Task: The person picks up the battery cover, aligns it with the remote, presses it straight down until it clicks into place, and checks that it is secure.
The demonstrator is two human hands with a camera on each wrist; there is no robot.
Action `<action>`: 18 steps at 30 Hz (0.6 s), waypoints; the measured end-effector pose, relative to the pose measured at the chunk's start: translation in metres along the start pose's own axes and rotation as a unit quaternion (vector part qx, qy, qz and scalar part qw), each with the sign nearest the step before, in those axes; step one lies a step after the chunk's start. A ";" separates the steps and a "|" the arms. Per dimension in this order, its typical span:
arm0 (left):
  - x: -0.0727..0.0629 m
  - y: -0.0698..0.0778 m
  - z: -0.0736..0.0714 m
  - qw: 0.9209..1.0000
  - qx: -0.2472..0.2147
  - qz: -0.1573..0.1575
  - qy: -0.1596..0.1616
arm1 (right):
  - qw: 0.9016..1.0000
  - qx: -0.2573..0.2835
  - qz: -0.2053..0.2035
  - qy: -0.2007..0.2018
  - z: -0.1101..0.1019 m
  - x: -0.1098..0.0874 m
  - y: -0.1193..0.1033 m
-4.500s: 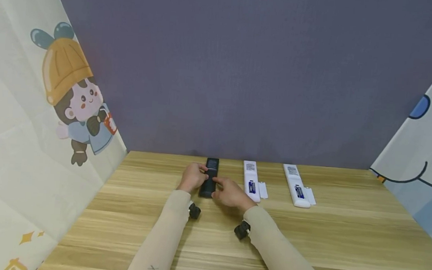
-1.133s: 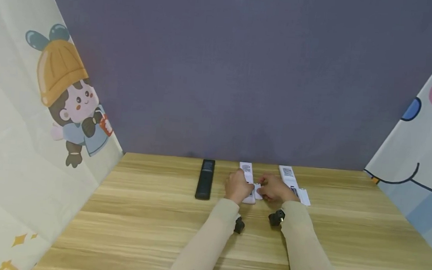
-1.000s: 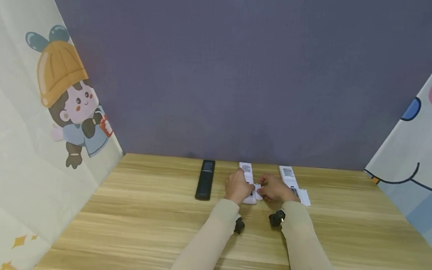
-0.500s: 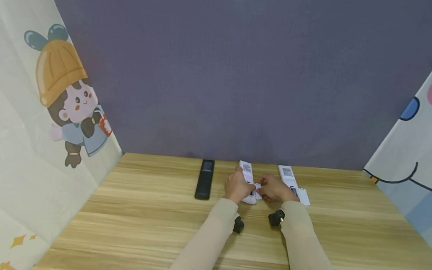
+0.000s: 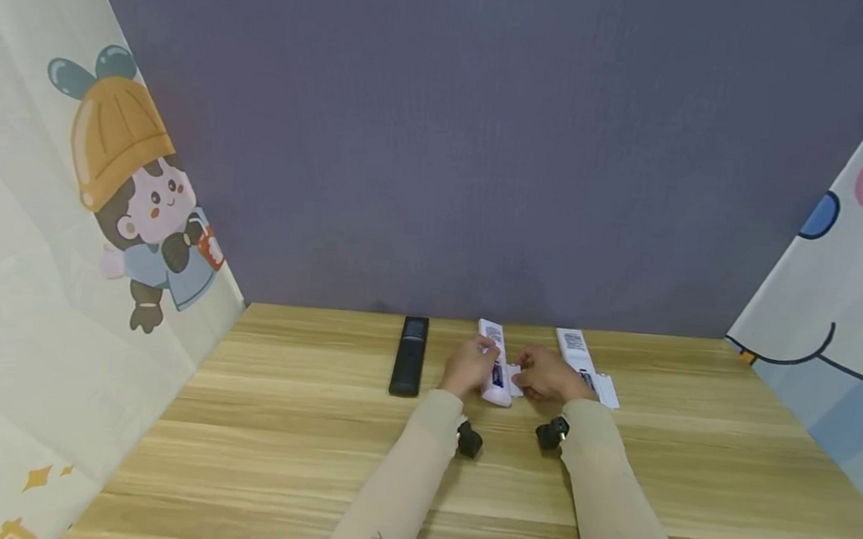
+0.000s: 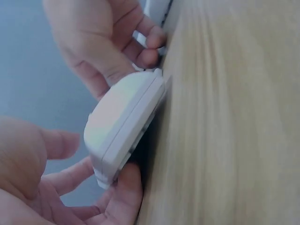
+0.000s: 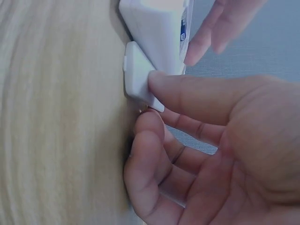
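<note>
A white remote control (image 5: 496, 393) lies back side up, its battery compartment uncovered and showing blue batteries (image 5: 497, 375). My left hand (image 5: 467, 365) holds its left edge; in the left wrist view, fingers curl beneath the tilted remote while the thumb stands apart from it. Just to the right, my right hand (image 5: 552, 376) pinches the small white battery cover (image 7: 140, 77) between thumb and index finger, close beside the remote's side. Part of the cover is hidden by the fingers in the head view.
A black remote (image 5: 408, 358) lies at the left on the wooden table (image 5: 278, 426). To the right, a second white remote (image 5: 576, 351) has its battery cover (image 5: 607, 391) beside it, and my right hand partly hides it. A dark wall panel (image 5: 425, 152) rises behind.
Both hands moved right from the black remote to the middle white one. Lately my left hand shifted left off its battery compartment, exposing the batteries, and the remote tilted. The right hand stayed nearly still.
</note>
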State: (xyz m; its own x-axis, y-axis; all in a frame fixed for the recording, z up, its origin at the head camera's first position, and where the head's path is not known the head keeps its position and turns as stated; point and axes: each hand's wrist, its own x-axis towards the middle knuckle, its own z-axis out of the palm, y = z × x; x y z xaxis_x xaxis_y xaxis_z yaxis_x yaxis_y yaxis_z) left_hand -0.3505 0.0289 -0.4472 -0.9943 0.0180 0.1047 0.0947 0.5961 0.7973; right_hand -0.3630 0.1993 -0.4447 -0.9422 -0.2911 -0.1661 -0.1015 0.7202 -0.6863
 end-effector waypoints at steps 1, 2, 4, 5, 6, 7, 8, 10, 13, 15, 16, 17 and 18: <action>0.001 -0.001 -0.001 1.000 -0.016 -0.003 -0.002 | 1.000 0.001 0.002 0.002 0.000 0.000 0.000; 0.001 -0.002 -0.002 1.000 -0.026 -0.005 -0.001 | 1.000 0.000 0.001 0.002 -0.001 0.000 0.000; 0.003 -0.005 -0.002 0.999 -0.039 -0.011 0.004 | 1.000 0.002 0.002 0.003 0.000 0.000 0.000; 0.004 -0.006 -0.002 0.999 -0.045 -0.013 0.005 | 1.000 0.002 0.002 0.002 0.000 0.000 0.000; 0.004 -0.007 -0.002 0.999 -0.048 -0.015 0.003 | 1.000 0.001 -0.002 0.002 0.000 -0.001 0.000; 0.005 -0.008 -0.003 0.998 -0.055 -0.019 0.002 | 1.000 0.002 -0.002 0.001 -0.001 -0.001 -0.001; 0.005 -0.008 -0.003 0.998 -0.060 -0.022 0.001 | 1.000 0.002 -0.003 0.001 -0.001 -0.001 -0.001; 0.005 -0.009 -0.003 0.996 -0.082 -0.028 -0.004 | 1.000 0.001 -0.002 0.001 -0.001 -0.001 -0.001; 0.005 -0.011 -0.002 0.993 -0.113 -0.039 -0.013 | 1.000 0.000 0.006 0.003 -0.001 -0.001 -0.002; 0.006 -0.011 -0.002 0.991 -0.125 -0.046 -0.017 | 1.000 -0.002 0.007 0.003 -0.001 -0.001 -0.002; 0.006 -0.011 -0.002 0.991 -0.125 -0.048 -0.019 | 1.000 -0.002 0.007 0.003 -0.001 -0.001 -0.001; 0.006 -0.011 -0.002 0.991 -0.125 -0.050 -0.020 | 1.000 -0.002 0.007 0.002 -0.001 -0.001 -0.001; 0.006 -0.011 -0.002 0.990 -0.130 -0.053 -0.023 | 1.000 0.000 0.007 0.001 -0.001 -0.001 -0.001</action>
State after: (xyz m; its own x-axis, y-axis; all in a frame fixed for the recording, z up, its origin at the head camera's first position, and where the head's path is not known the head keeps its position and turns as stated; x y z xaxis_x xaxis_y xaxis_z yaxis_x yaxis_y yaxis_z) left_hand -0.3575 0.0211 -0.4540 -0.9999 0.0065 -0.0095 -0.0065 0.3698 0.9291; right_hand -0.3620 0.1996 -0.4431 -0.9444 -0.2787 -0.1742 -0.0879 0.7249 -0.6833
